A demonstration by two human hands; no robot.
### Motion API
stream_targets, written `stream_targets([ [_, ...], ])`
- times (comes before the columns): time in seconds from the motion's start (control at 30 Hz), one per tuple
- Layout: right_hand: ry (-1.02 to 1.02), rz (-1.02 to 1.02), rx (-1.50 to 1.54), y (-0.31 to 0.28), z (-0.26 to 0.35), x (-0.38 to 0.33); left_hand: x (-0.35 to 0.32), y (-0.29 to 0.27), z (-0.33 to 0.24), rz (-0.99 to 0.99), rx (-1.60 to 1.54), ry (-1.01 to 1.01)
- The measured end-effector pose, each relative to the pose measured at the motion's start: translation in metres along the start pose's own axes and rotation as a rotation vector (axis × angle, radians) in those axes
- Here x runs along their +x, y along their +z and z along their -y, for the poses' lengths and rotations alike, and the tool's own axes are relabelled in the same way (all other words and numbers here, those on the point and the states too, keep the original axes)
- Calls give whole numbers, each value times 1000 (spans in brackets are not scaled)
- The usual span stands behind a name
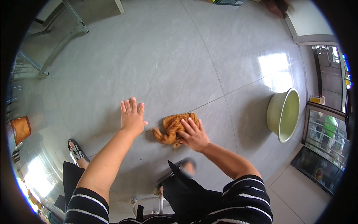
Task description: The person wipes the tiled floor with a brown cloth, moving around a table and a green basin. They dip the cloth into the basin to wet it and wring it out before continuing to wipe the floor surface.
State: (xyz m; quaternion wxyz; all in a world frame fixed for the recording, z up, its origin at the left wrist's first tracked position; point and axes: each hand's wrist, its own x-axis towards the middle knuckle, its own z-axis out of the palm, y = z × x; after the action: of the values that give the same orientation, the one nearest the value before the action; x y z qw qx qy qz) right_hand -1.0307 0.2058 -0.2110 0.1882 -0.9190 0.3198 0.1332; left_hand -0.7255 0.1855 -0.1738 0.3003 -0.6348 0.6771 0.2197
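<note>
On grey tiles [149, 56], the right hand [195, 137] rests on an orange-brown cloth [172, 126].

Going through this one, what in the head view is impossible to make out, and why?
Head view:
Floor under the orange-brown cloth: covered by the cloth and right hand.
Left hand: the back of the hand hides whether its palm touches the floor.
Green basin: near wall hides its bottom.
Dark green box: cut off by the top edge.
Foot area by the black clothing: blurred.
</note>
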Motion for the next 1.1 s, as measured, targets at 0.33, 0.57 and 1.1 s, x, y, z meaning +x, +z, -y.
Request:
stream_targets([
  [0.33,761,-270,100,-85,-114,122,1,-6,-6,-31,-25,-2],
  [0.57,369,-160,60,-29,-19,61,-1,-2,0,-3,-25,-10],
  [1.1,139,-262,54,-2,21,45,1,-2,1,0,-5,17],
])
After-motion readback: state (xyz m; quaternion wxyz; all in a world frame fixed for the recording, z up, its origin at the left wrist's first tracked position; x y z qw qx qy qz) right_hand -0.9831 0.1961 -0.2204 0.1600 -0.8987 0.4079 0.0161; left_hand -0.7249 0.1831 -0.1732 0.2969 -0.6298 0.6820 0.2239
